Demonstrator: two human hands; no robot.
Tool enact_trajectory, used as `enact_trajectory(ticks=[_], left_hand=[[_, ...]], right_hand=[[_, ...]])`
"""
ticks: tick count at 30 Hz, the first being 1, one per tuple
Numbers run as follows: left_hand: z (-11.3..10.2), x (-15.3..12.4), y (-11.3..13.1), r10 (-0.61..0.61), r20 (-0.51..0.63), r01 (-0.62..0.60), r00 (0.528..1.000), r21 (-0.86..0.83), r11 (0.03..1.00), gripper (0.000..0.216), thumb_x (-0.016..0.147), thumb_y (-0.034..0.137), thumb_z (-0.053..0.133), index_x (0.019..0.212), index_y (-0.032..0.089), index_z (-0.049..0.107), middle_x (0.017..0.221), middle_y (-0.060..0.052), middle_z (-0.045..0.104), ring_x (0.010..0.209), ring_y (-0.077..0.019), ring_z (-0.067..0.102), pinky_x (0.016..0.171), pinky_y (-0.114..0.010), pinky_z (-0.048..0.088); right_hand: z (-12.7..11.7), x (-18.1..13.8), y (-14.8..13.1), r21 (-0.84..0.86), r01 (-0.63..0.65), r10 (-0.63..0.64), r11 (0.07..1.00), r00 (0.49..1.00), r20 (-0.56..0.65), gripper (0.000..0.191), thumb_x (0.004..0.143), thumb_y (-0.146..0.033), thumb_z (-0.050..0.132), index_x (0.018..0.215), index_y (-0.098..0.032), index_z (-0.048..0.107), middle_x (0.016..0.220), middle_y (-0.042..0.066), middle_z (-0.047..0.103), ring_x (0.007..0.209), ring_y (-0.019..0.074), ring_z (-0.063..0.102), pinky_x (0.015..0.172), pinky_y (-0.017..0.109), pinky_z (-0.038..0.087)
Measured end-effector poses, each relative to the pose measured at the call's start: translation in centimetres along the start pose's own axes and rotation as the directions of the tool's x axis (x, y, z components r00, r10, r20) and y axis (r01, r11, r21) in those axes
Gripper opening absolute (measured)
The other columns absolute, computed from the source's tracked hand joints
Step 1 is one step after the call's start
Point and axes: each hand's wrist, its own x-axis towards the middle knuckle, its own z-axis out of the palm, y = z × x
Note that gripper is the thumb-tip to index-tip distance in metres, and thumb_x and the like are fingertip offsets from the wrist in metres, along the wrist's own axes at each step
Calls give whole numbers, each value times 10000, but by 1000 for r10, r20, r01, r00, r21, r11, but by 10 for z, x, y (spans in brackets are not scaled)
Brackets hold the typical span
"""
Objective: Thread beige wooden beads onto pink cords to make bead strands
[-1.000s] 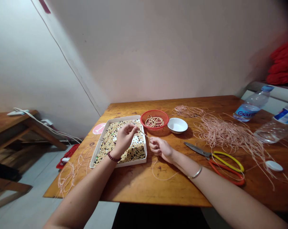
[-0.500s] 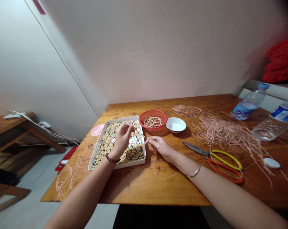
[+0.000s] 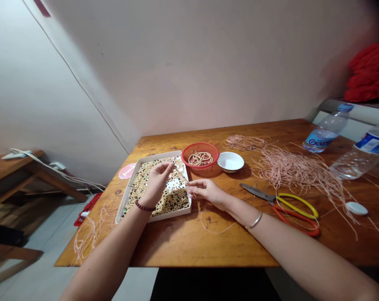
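Observation:
A white tray (image 3: 124,198) full of small tan and dark beads lies on the wooden table (image 3: 183,242). My left hand (image 3: 156,182) hovers over the tray with its fingertips pinched together on something too small to name. My right hand (image 3: 204,192) rests just right of the tray, pinching a thin pink cord (image 3: 212,229) that loops down across the table.
A red basket (image 3: 200,155) holding beaded rings and a white bowl (image 3: 230,161) stand behind the tray. Scissors (image 3: 283,203) with yellow and orange handles lie to the right. A heap of pink cords (image 3: 296,171), two water bottles (image 3: 325,133) and a white cap (image 3: 356,207) fill the right side.
My left hand has dropped a little toward the beads, and the short threaded piece between both hands no longer shows. My right hand has shifted slightly left toward the tray.

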Motion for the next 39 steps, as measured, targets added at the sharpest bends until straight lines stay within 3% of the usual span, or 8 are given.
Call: enact_trajectory(ticks=[8,11,14,19,30,35,37,39], left_hand=[[1,-2,-3,273,36,-275,961,160,948,260,812,421,624,805,161,620,805,-56,674,695,-142,603,642,-251,477],[2,-3,-3,311,59,-316,949,200,927,249,831,415,603,815,167,614,813,-58,674,741,-156,624,658,-257,487],[3,-5,-2,326,61,-331,943,222,917,240,840,410,593,819,171,604,817,-57,674,750,-159,629,643,-251,488],[4,-7,-1,309,69,-317,948,201,927,233,854,399,576,819,169,571,816,-60,674,749,-160,632,645,-257,494],[5,-8,0,327,65,-333,943,226,916,214,865,386,564,824,177,575,831,-48,663,768,-153,625,632,-241,481],[5,-8,-1,332,75,-341,940,207,917,233,866,402,557,826,174,576,821,-46,651,755,-148,618,614,-231,476],[5,-9,0,329,89,-340,940,198,919,229,868,397,555,822,174,574,806,-41,641,740,-143,612,606,-227,474],[5,-10,1,326,109,-342,939,191,920,225,873,391,549,816,175,570,797,-38,632,721,-137,604,599,-224,472]], right_hand=[[1,0,-6,46,-77,78,996,997,-16,178,732,-266,685,780,-149,560,751,25,659,614,99,621,651,255,508],[2,-1,-9,83,-66,67,994,998,-10,137,779,-246,588,783,-178,468,617,-64,544,376,26,391,402,164,336],[3,-4,-13,72,-79,80,994,997,-16,96,791,-238,516,791,-195,430,510,-121,327,336,16,166,353,144,99],[4,-8,-18,7,-30,31,1000,997,-64,148,796,-306,487,747,-201,396,501,-119,213,360,25,117,373,168,48],[2,-1,-10,-201,123,-148,972,982,-115,354,742,-525,584,700,-189,481,438,-116,238,354,38,166,364,187,95],[0,3,-8,-213,91,-130,973,976,-174,419,773,-574,508,788,-161,576,587,-24,497,407,56,362,398,192,258],[-2,4,-7,-241,123,-186,963,949,-255,410,803,-559,475,877,-172,587,762,35,601,537,99,502,494,221,382],[-4,2,-8,-361,224,-360,905,855,-373,347,839,-508,451,930,-196,573,913,64,625,710,148,569,638,272,448]])
